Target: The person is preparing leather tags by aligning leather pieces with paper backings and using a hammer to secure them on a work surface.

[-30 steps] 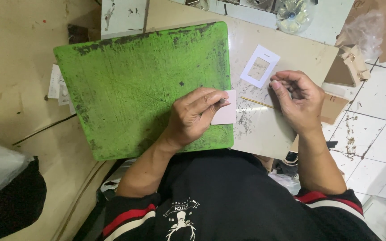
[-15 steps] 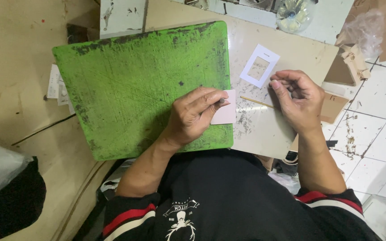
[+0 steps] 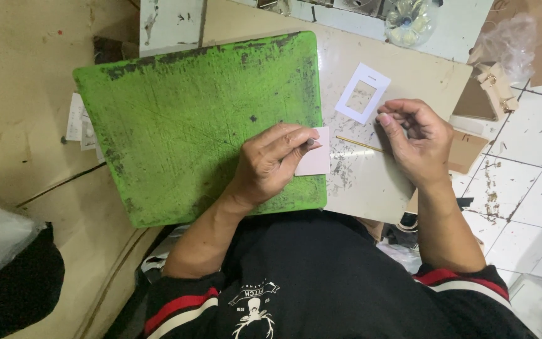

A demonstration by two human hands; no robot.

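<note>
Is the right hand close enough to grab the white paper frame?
Probably yes: the right hand sits just beside the frame, with nothing between them.

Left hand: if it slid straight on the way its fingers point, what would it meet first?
The left hand points right across the pale pink card that it presses on the green cutting mat. Past the card's edge, probably the thin wooden stick, then the right hand; heights unclear.

Green cutting mat [image 3: 196, 119], centre-left: matt, scuffed, paint worn dark at edges. Pink card [image 3: 317, 152] & white paper frame [image 3: 362, 93]: smooth, matt. Beige board [image 3: 371, 182] at right: scratched, stained.
</note>
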